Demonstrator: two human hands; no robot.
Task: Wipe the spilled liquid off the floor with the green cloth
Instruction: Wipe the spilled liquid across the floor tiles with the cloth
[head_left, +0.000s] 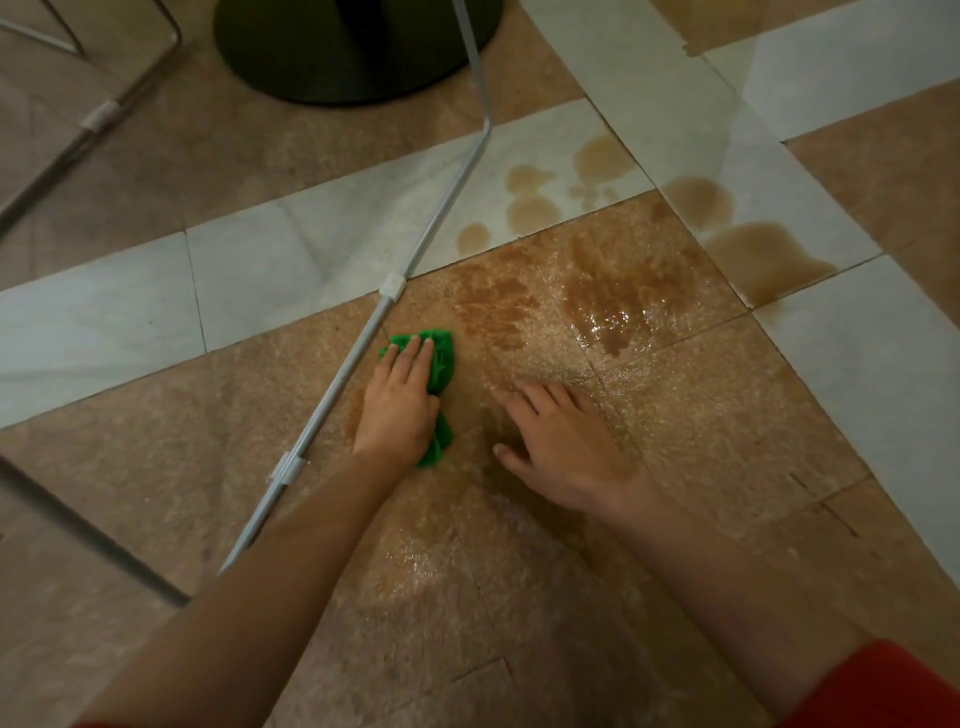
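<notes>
On the brown floor (156, 467) tile near centre: cloth (442, 358), bunched, under the left hand (399, 402). Grip there is apart: fingers straight, pressing flat on the cloth, with green showing past the fingertips and along the hand's right edge. Right hand (563, 441) is just right of it, fingers spread and relaxed on wet tile, holding nothing. Hands are near, not touching.

Left edge is tight: a grey tube (358, 348) runs diagonally along the floor, just beside the cloth's left side; can't tell if they touch. White clips (392, 286) sit on the tube above and below the hand.

Spill (618, 296) sits up and right of the cloth, apart from it. It pools on brown tile and crosses the grout onto white tiles (270, 270) in separate blobs. Open floor lies to the right and toward the spill. Dark round base (358, 52) at top, well apart. Wet sheen on the tile between the forearms.
</notes>
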